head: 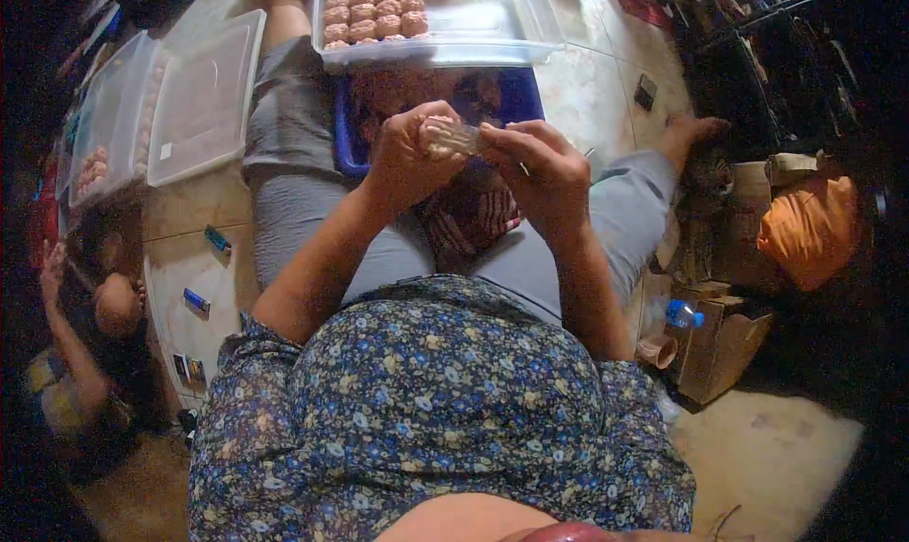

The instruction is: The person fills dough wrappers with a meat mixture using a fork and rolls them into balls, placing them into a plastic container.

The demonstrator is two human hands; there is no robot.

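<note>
Between the fingers of my left hand (406,151) is a soft pink lump (433,141) that looks like dough. My right hand (543,169) pinches what looks like a fork (463,139), its ridged end lying against the lump. Both hands meet above my lap, over the near edge of a blue plastic tub (529,98) whose contents are dark and unclear. Beyond the tub stands a clear plastic container (490,16), with similar ridged pink lumps (376,9) in close rows on its left side. A striped cloth (472,222) lies between my thighs.
To the left are a translucent lid (206,102) and another clear container (110,123) with pink lumps. Lighters (197,300) lie on the tiles near another person (92,357). On the right are a cardboard box (721,350), a plastic bottle (683,315) and an orange bag (809,233).
</note>
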